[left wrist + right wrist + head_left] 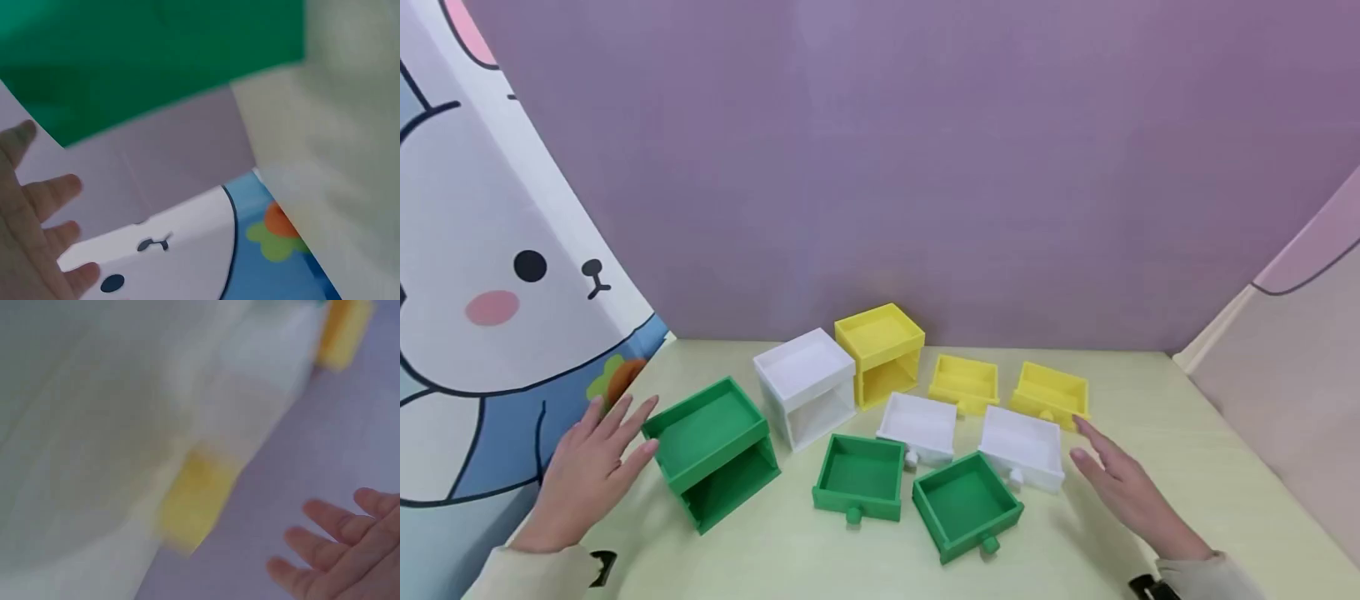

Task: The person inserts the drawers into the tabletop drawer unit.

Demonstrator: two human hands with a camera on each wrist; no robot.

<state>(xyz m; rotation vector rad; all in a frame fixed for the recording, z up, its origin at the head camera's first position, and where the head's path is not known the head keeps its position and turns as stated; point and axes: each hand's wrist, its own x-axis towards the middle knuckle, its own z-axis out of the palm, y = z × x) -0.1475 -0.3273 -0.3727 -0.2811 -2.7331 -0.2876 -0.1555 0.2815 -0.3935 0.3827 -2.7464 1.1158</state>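
Observation:
My left hand (pixel 583 471) is spread with straight fingers beside the left side of a green box frame (pixel 707 433), whose front is an open slot. In the left wrist view, the fingers lie near the green wall (pixel 156 62), holding nothing. My right hand (pixel 1123 492) hovers to the right of a white drawer (pixel 1022 446), fingers extended and no object in its grasp. Its fingertips overlap the corner of a yellow drawer (pixel 1051 392) in the head view. Two green drawers (pixel 859 471) with round knobs lie in front, between the hands.
A white box frame (pixel 805 367) and a yellow box frame (pixel 880 333) stand behind the green one. Another white drawer (pixel 919 423) and another yellow drawer (pixel 964 382) lie centre right. A purple wall panel (pixel 925 183) rises at the table's back edge; a cartoon-printed panel (pixel 497 208) borders the left.

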